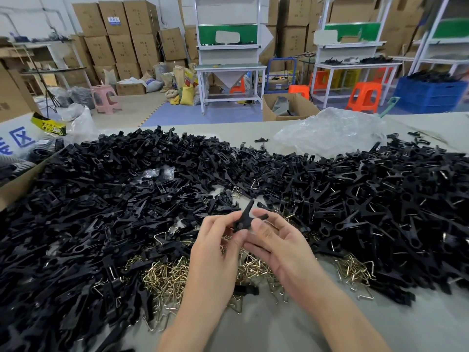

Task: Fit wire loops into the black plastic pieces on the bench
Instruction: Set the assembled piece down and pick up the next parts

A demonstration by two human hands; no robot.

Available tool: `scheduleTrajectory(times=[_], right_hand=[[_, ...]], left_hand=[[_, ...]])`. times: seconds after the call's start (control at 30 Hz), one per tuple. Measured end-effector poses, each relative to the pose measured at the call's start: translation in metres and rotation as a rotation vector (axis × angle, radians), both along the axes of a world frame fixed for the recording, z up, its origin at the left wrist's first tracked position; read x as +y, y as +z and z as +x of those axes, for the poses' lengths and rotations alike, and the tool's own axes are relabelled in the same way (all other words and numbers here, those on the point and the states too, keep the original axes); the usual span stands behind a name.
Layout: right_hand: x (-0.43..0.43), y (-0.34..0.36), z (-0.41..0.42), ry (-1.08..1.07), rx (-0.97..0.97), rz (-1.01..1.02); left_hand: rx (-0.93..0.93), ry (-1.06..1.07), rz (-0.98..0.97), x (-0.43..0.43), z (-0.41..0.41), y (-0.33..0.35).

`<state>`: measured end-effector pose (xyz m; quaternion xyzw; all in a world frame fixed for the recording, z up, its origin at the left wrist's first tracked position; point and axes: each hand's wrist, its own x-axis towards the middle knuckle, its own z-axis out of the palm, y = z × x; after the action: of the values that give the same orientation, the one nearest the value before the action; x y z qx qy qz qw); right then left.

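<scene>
1. Grips one black plastic piece (pixel 245 219) with both hands, left hand (pixel 218 247) pinching, right hand (pixel 276 240) curled on its prong, above the wire loops (pixel 167 275); loop fitted or not, cannot tell
2. Looks far from done: seemingly wired pieces (pixel 380 199) heaped right, larger unwired heap (pixel 101 199) left
3. Leaves bare table (pixel 380 313) only along the near edge; crowded beyond, plastic bag (pixel 330 130) behind

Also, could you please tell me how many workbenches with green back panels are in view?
3: the centre workbench, the right workbench, and the far-right workbench, cut off by the frame edge. Others may be hidden behind boxes.
</scene>
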<state>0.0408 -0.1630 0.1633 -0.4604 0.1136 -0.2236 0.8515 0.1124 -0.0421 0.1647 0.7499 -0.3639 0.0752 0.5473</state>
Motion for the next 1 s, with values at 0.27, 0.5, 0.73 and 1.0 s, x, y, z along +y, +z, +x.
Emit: scheduleTrajectory(times=[0.27,0.5,0.73,1.0], right_hand=[[-0.009,-0.016,-0.013,-0.116,0.556,-1.514],[-0.002,-0.017,-0.014,-0.124,0.523,-1.602],[0.004,-0.009,-0.015,-0.090,0.399,-1.376],[0.000,0.006,-0.012,-0.078,0.223,-0.550]], left_hand=[[0.166,0.141,-0.149,0.007,0.011,0.002],[0.108,0.145,-0.088,0.006,0.009,-0.001],[0.120,0.157,-0.102,0.007,0.011,-0.001],[0.138,0.170,-0.098,0.007,0.012,-0.003]])
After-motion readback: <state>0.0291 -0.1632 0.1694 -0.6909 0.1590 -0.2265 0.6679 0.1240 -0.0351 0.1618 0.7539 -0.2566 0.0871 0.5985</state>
